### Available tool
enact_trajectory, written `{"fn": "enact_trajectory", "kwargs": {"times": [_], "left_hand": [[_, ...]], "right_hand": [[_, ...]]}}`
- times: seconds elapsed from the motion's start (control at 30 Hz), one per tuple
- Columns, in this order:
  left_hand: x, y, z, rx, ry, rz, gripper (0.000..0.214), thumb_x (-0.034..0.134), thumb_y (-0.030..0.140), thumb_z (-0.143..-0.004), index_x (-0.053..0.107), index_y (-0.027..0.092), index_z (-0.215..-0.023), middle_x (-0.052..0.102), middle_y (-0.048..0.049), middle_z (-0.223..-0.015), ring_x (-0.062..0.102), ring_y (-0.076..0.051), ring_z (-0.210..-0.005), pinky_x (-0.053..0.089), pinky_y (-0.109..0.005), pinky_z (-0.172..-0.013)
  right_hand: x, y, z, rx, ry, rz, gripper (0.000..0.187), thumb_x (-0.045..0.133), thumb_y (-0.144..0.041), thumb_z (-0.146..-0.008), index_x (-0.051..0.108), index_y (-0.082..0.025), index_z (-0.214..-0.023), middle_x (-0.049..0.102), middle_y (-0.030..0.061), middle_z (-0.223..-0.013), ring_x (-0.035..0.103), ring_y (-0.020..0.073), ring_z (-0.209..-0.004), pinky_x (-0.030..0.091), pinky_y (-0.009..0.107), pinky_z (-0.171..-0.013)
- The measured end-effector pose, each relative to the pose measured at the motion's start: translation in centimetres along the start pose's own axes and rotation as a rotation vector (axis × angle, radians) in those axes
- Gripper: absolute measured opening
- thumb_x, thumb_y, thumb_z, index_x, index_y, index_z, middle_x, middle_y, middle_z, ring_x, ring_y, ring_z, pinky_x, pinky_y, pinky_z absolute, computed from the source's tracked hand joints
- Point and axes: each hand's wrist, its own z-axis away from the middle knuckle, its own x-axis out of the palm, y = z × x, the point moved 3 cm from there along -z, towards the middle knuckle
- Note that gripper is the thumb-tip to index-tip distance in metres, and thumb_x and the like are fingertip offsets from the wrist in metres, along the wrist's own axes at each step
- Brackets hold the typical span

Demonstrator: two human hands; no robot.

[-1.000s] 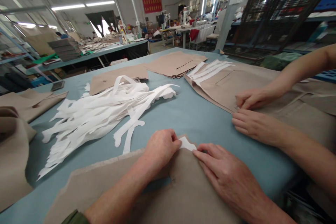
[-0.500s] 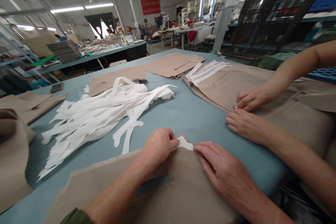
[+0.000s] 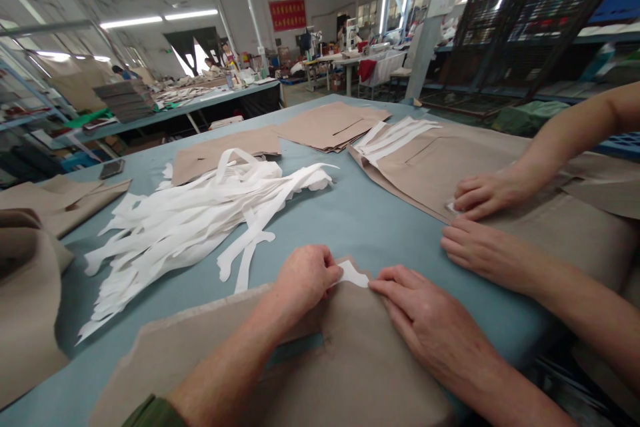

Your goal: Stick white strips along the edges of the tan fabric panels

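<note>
A white strip (image 3: 353, 274) of thin material lies along the top edge of a beige-brown fabric piece (image 3: 365, 360) right before me. My left hand (image 3: 306, 275) is closed, its thumb and forefinger pinching the strip's left end against the cloth. At the other end, my right hand (image 3: 427, 313) has its thumb and fingertips together on the strip's corner and the fabric edge. Only the stretch of strip between my hands shows; its left end is hidden under my fingers. Beyond my left hand lies a loose heap of white strips (image 3: 185, 227).
To the right, a co-worker's two hands (image 3: 483, 240) press a white piece onto another fabric panel (image 3: 425, 167). Brown fabric stacks (image 3: 335, 123) lie at the table's far side, more folded fabric (image 3: 30, 307) at left. A phone (image 3: 112, 169) rests near the left edge.
My hands and the strip between them have barely moved. The co-worker's nearer hand has shifted slightly right, and more of the white piece shows there. The view has moved a little.
</note>
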Motion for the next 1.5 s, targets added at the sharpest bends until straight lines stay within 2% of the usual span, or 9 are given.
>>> {"fn": "enact_trajectory", "kwargs": {"times": [0.17,0.3,0.43,0.57,0.77,1.07,1.23,1.37,1.5], "left_hand": [[-0.5,0.6,0.3,0.0,-0.002,-0.023,0.012,0.057,0.025,-0.078,0.068,0.021,-0.078,0.066,0.0013,-0.055,0.062,-0.013,-0.053,0.039,-0.022,-0.052],[-0.7,0.9,0.5,0.005,0.002,-0.032,0.012,0.057,0.025,-0.079,0.069,0.021,-0.077,0.068,-0.0009,-0.059,0.064,-0.016,-0.059,0.043,-0.024,-0.059],[-0.6,0.8,0.6,0.006,-0.004,-0.014,0.013,0.057,0.026,-0.08,0.068,0.021,-0.076,0.069,-0.0029,-0.061,0.066,-0.018,-0.062,0.045,-0.026,-0.062],[-0.4,0.2,0.6,0.037,-0.033,0.055,0.017,0.057,0.028,-0.08,0.068,0.021,-0.09,0.071,-0.0017,-0.064,0.066,-0.016,-0.059,0.044,-0.023,-0.056],[-1.1,-0.2,1.3,0.105,-0.062,0.104,0.055,0.062,0.025,-0.072,0.059,0.02,-0.127,0.068,0.0025,-0.06,0.064,-0.017,-0.055,0.042,-0.024,-0.054],[-1.9,-0.1,1.5,0.141,-0.244,0.154,0.063,0.062,0.017,-0.068,0.058,0.026,-0.131,0.069,0.0036,-0.072,0.064,-0.015,-0.052,0.045,-0.023,-0.054],[-3.5,-2.3,1.6,0.111,-0.529,0.431,0.068,0.066,0.023,-0.069,0.052,0.023,-0.136,0.066,0.0043,-0.082,0.059,-0.011,-0.05,0.046,-0.024,-0.055],[-4.9,-5.0,2.2,0.131,-0.472,0.447,0.054,0.067,0.024,-0.071,0.061,0.018,-0.124,0.059,0.0076,-0.064,0.049,-0.009,-0.055,0.037,-0.021,-0.056],[-4.4,-6.5,3.7,0.053,-0.511,0.615,0.064,0.071,0.026,-0.068,0.053,0.02,-0.13,0.057,0.0083,-0.069,0.05,-0.008,-0.054,0.037,-0.021,-0.055]], "right_hand": [[-1.1,-0.8,-2.3,-0.007,0.098,0.018,0.027,0.043,-0.014,-0.097,0.067,-0.02,-0.107,0.069,0.0068,-0.102,0.067,0.0169,-0.087,0.054,0.028,-0.076],[1.5,-1.5,-3.8,-0.03,-0.031,0.058,0.022,0.051,-0.01,-0.094,0.068,-0.021,-0.101,0.067,0.004,-0.091,0.065,0.0168,-0.084,0.052,0.028,-0.075],[3.4,-1.4,-3.7,-0.042,-0.045,0.128,0.019,0.052,-0.009,-0.094,0.067,-0.019,-0.098,0.065,0.0049,-0.089,0.061,0.0188,-0.086,0.049,0.03,-0.077],[3.4,-1.5,-3.4,-0.104,-0.061,0.152,0.016,0.052,-0.009,-0.095,0.065,-0.018,-0.093,0.063,0.0062,-0.091,0.058,0.0201,-0.086,0.048,0.032,-0.078],[3.4,-1.5,-3.4,-0.115,-0.06,0.172,0.017,0.051,-0.009,-0.094,0.065,-0.018,-0.091,0.063,0.0071,-0.091,0.057,0.0209,-0.087,0.047,0.033,-0.077],[3.7,-1.3,-3.4,-0.137,-0.062,0.197,0.016,0.054,-0.008,-0.092,0.066,-0.016,-0.098,0.064,0.0069,-0.093,0.055,0.0212,-0.083,0.046,0.033,-0.076],[3.7,-1.4,-3.5,-0.134,-0.043,0.209,0.013,0.059,-0.007,-0.089,0.066,-0.016,-0.095,0.064,0.0063,-0.092,0.054,0.022,-0.082,0.044,0.034,-0.074],[3.6,-1.5,-3.5,-0.131,-0.034,0.206,0.015,0.058,-0.006,-0.09,0.067,-0.016,-0.097,0.064,0.0067,-0.094,0.055,0.0223,-0.084,0.044,0.033,-0.075],[3.6,-1.4,-3.4,-0.14,-0.022,0.206,0.016,0.055,-0.007,-0.092,0.067,-0.016,-0.098,0.064,0.0068,-0.095,0.055,0.0225,-0.084,0.044,0.034,-0.075]]}}
